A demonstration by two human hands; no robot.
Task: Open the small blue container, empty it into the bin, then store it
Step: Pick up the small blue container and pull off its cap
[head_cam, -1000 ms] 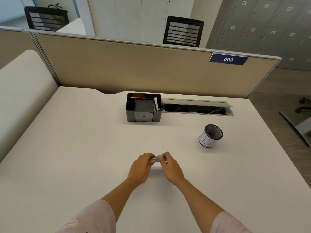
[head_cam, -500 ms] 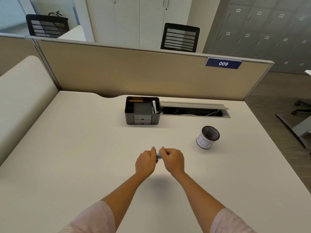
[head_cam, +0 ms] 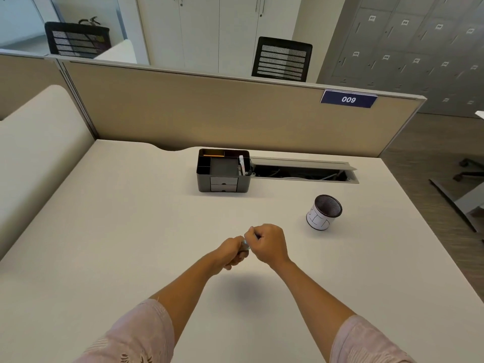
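In the lower centre of the frame two hands meet above the desk. The left hand is curled around the container, of which only a small bluish-grey sliver shows between the fingers; the right hand is closed in a fist at the container's upper end, its fingertips pinched on the top of it. Both hands are clamped on this one container and they touch each other. Whether the lid is off or on, I cannot tell — the fingers hide it. A soft shadow lies on the desk below the hands, so the container is held up in the air, not resting.

To the right and a little higher stands one bin, a small white cup with a dark mesh inside, tilted toward the camera, well apart from the hands. In the upper centre of the desk sits one black organizer with two small grey drawers in front and several compartments on top. Just beside it on the right is one open cable slot. Behind the desk runs a beige partition with one blue plate "009" — and two black chairs are seen past it.
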